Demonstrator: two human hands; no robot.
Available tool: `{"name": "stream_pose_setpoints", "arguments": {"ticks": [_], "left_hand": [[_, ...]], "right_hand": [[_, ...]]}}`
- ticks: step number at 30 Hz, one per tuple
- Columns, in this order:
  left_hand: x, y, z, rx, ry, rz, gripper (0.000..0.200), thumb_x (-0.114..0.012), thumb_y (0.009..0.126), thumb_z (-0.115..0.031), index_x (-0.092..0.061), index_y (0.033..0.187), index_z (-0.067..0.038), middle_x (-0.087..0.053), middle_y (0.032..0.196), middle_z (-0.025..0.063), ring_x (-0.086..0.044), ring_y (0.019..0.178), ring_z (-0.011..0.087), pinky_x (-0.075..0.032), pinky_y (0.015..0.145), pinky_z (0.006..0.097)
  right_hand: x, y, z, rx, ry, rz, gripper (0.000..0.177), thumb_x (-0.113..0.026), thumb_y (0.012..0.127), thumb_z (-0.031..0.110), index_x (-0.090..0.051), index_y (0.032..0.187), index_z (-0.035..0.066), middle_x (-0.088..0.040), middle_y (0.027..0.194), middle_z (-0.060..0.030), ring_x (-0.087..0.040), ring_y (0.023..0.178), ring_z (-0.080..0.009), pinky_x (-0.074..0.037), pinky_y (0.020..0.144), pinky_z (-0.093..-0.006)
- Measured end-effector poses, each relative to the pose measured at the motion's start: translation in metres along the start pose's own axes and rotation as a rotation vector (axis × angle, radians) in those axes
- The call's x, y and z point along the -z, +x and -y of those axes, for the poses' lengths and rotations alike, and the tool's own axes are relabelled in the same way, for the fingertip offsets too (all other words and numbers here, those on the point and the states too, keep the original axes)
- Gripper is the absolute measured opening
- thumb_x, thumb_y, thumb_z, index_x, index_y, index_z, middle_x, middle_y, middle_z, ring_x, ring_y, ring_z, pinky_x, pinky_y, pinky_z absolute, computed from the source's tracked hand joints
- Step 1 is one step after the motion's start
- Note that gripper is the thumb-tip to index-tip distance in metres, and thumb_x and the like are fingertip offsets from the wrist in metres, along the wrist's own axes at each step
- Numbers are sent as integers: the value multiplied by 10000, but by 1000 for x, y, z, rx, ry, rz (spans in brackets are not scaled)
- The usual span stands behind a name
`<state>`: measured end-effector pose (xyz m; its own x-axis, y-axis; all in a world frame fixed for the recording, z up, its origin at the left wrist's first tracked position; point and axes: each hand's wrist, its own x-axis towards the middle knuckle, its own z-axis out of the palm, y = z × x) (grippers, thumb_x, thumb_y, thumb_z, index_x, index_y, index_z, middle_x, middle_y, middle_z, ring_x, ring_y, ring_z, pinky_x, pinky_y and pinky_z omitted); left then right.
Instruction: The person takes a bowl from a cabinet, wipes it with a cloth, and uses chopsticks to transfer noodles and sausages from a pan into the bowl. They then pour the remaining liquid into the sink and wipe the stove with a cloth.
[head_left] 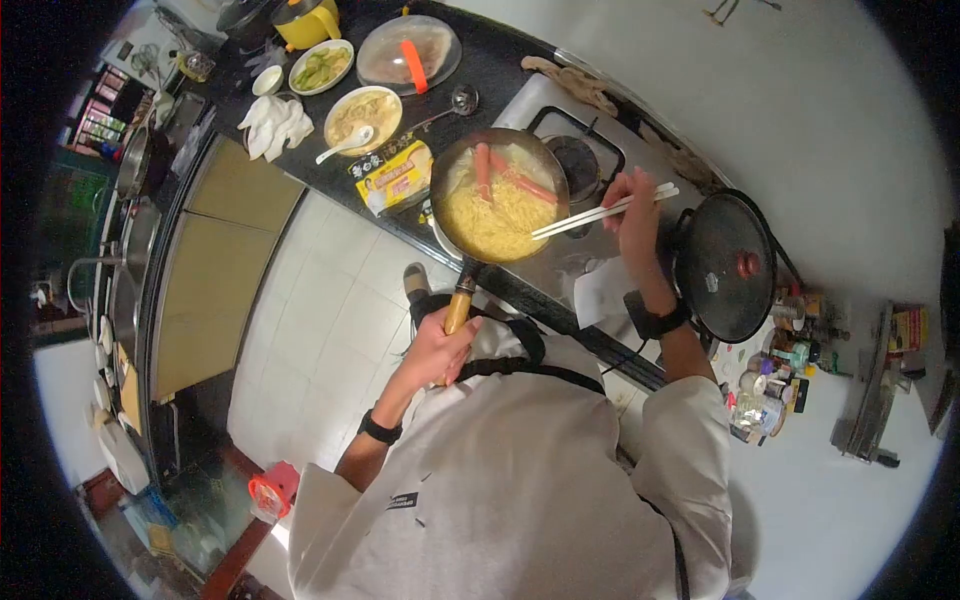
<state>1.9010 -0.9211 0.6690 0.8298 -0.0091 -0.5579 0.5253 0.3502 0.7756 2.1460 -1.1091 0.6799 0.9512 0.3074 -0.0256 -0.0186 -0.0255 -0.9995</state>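
Observation:
My left hand (440, 350) is wrapped round the wooden handle (458, 312) of a pan (563, 190). Yellow noodles (490, 222) fill the front of the pan, with red sausages (530, 185) and pale leaves at the back. In my right hand (635, 215) is a pair of white chopsticks (600, 212), their tips at the noodles near the pan's right side. Close to my right wrist, a dark lid with a red knob (725, 265) leans at the right of the stove.
The gas stove (560, 95) has a burner (575, 165) behind the pan. Left of it lie a yellow packet (395, 178), a soup bowl with a white spoon (362, 120), a ladle (463, 99), a covered dish (410, 55) and a plate of greens (322, 68). Bottles (760, 395) crowd the right.

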Motion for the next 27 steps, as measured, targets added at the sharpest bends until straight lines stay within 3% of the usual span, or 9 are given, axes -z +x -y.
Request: {"name": "stream_pose_setpoints", "arguments": {"ticks": [5,9,11,14,16,18,20,27], "left_hand": [[4,-9,0,-23,41,-68,231,-536,921,-182,-405,800,-36,-425,448,-6,-388,298,85,-316,291,246],[9,-11,5,-26,10,-100,224,-536,920,-176,-402,803,-41,-422,447,-8,-380,296,85,-316,290,247],[13,-15,3,-26,1,-112,220,-535,920,-172,-403,800,-43,-417,445,-9,-379,297,84,-316,289,246],[15,-17,3,-30,-32,-132,214,-531,920,-162,-406,789,-48,-405,441,-11,-375,300,83,-314,289,246],[15,-16,4,-31,-51,-142,214,-529,919,-157,-407,781,-49,-400,439,-12,-374,302,83,-313,288,246],[17,-14,6,-51,-92,-137,214,-527,919,-150,-404,774,-51,-399,442,-12,-369,305,82,-311,287,247],[18,-13,6,-56,-102,-128,212,-525,918,-142,-401,772,-51,-403,446,-11,-363,303,84,-311,287,250],[21,-14,9,-89,-155,-183,212,-527,915,-139,-394,775,-52,-406,459,-5,-365,299,89,-315,281,254]], "right_hand": [[-12,4,-26,-239,262,-162,528,-318,939,483,-474,634,81,-474,509,-36,-418,393,-117,-305,354,-237],[-7,5,-35,-335,402,-30,551,-280,937,506,-468,623,95,-457,516,-24,-409,406,-117,-290,362,-244],[-10,2,-11,-140,145,94,590,-230,932,547,-468,618,108,-460,536,-10,-400,414,-107,-284,377,-250],[-20,0,25,31,29,100,624,-192,926,580,-463,607,118,-463,542,3,-411,434,-99,-299,405,-239],[-39,-7,37,56,50,174,603,-195,949,538,-487,646,105,-498,596,3,-453,499,-93,-351,470,-232],[-73,-16,38,313,-92,336,496,-247,981,403,-512,724,72,-545,671,-35,-532,596,-130,-422,569,-263],[-97,-22,38,388,-299,465,362,-298,986,272,-519,804,51,-576,741,-78,-584,681,-173,-459,653,-307],[-96,-26,45,443,-452,554,325,-325,976,216,-522,782,46,-571,723,-106,-588,670,-240,-455,634,-347]]}}
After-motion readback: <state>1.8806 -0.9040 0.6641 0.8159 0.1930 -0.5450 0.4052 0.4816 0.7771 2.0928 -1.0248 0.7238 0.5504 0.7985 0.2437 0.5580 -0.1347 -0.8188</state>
